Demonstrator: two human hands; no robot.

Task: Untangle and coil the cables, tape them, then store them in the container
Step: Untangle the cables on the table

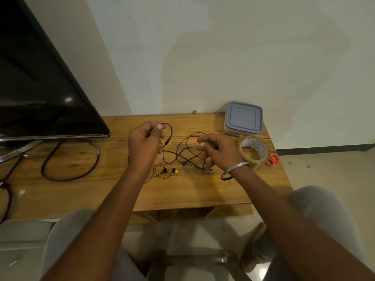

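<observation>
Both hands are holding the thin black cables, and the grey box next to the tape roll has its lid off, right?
Not quite: in the head view the square blue-grey plastic container next to the brown tape roll has its lid on. The left hand and right hand do hold the thin black cables.

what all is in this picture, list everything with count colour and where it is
thin cables: one tangle, number unclear, black, mid-table between the hands
plug: one, yellow and black, on the table near the tangle
container: one, grey-blue lid on, far right corner of the table
tape roll: one, clear brownish, standing by the right wrist
scissors: one pair, orange handles, right edge behind the tape roll
thick cable: one, black, looped on the table's left
screen: one, black, left
table: one, wooden
bangle: one, silver, right wrist
left hand: pinches a thin cable
right hand: pinches a thin cable
</observation>
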